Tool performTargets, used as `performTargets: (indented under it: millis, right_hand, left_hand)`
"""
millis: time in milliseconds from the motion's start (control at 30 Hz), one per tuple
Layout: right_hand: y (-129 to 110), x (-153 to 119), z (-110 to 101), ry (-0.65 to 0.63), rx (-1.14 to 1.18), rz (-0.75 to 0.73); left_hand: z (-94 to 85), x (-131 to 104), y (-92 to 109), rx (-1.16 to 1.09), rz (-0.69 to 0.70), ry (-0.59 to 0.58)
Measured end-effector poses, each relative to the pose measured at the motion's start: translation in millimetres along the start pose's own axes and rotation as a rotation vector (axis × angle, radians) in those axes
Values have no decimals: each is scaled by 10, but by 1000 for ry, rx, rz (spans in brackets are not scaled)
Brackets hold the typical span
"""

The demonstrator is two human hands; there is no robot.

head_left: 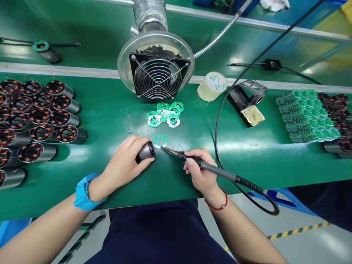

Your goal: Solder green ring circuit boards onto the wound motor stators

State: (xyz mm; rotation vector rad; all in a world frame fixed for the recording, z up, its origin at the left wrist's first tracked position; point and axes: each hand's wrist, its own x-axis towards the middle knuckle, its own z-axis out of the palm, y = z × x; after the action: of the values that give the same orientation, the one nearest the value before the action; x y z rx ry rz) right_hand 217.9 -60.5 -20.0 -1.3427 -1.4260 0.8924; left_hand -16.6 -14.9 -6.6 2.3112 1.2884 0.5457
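Fingers of left hand (pixel 121 161) clamped round grey metal cylinder (pixel 144 151), open end rightward; right hand (pixel 202 175) gripping slim grey-handled soldering iron (pixel 220 170), tip at near edge of flat green ring (pixel 156 141).

One soldering iron (pixel 217 169), one fan (pixel 158 76), one tape roll (pixel 210 88), many cylinders (pixel 145 151) and rings (pixel 160 137) show.
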Motion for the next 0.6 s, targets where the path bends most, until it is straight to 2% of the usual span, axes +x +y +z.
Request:
performTargets:
  millis: [600]
  right_hand:
    - [-15, 2, 7, -30, -14, 28]
  left_hand:
    - [10, -10, -8, 45, 25, 31]
